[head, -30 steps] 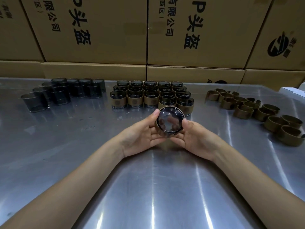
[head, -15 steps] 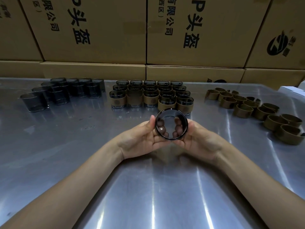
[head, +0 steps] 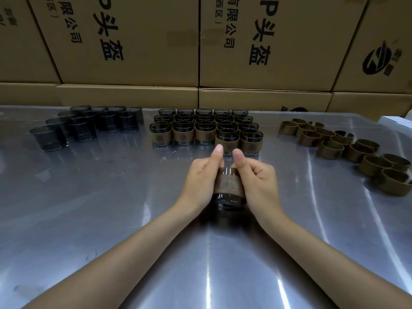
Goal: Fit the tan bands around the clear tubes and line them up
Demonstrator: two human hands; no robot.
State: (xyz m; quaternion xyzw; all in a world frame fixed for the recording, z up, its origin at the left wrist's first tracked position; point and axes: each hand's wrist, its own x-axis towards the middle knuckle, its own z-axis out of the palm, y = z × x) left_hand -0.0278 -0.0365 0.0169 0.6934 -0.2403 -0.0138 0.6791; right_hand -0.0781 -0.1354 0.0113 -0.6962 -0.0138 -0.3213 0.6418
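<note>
I hold the clear tube (head: pixel 229 192) in the lower middle of the frame, just above the bench (head: pixel 111 219). My left hand (head: pixel 201 181) and right hand (head: pixel 256 181) grip it from both sides, fingers curled around, both thumbs pointing up and away. I judge the tube light, stiff and smooth, so it may slip; it looks breakable, so I would take it by the tan band (head: pixel 228 183), which gives more friction. The tube is dark-tinted and see-through, with the band around its middle. Finished tubes (head: pixel 207 130) stand in rows in the upper middle, bare tubes (head: pixel 84 126) at upper left, loose bands (head: pixel 347 148) at right.
</note>
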